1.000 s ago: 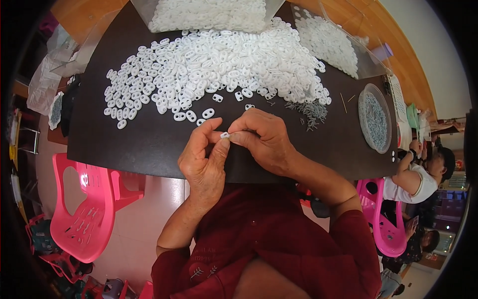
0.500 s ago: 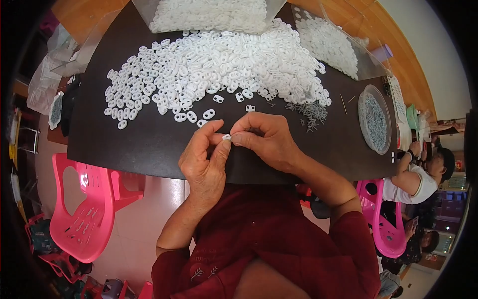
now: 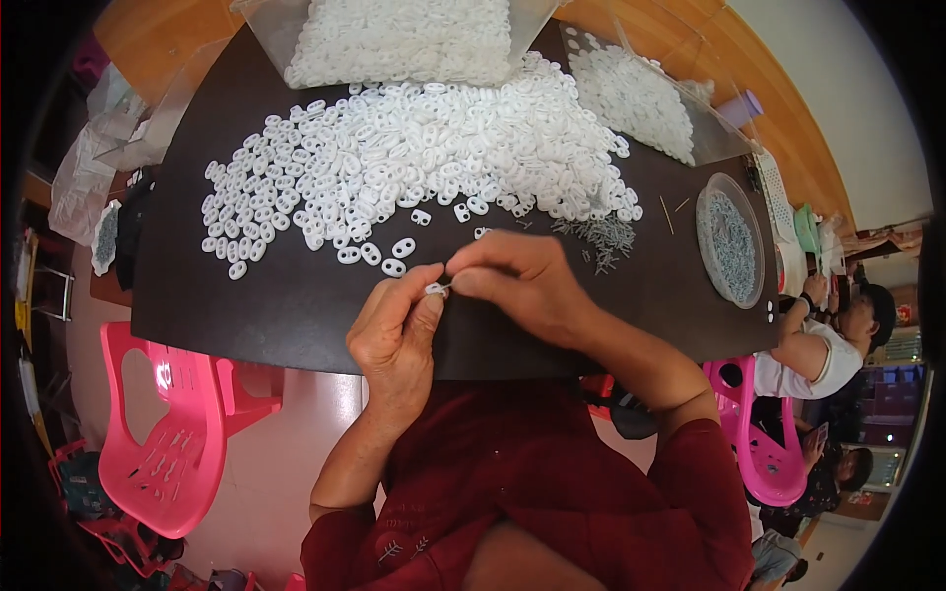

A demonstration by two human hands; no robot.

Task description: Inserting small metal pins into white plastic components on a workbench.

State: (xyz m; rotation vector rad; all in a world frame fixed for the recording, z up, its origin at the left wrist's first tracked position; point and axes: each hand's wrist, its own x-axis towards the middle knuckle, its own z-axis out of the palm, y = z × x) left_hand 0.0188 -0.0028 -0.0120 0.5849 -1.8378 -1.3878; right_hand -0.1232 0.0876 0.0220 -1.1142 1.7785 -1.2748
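Observation:
Between the thumb and fingers of my left hand (image 3: 394, 330) I pinch a small white plastic piece (image 3: 435, 289) above the near part of the table. My right hand (image 3: 522, 284) is just to the right of it, thumb and forefinger pressed together. A thin pale thing shows between those fingertips and the piece; it is too small to name. Beyond my hands spreads a big heap of white two-holed oval pieces (image 3: 394, 148), with several loose ones nearer. Right of the heap lies a pile of small grey screw-like pins (image 3: 606, 236).
A round clear tub (image 3: 705, 236) of grey pins stands at the right, near two thin sticks (image 3: 666, 215). Clear bins (image 3: 537, 25) of white pieces stand at the back. Pink chairs (image 3: 182, 433) flank the dark table (image 3: 256, 320). Another person (image 3: 818, 340) sits at the right.
My right fingertips have drawn slightly apart from the white piece, and a thin pale thing now shows between them. My left hand still pinches the piece. The whole view has shifted a little.

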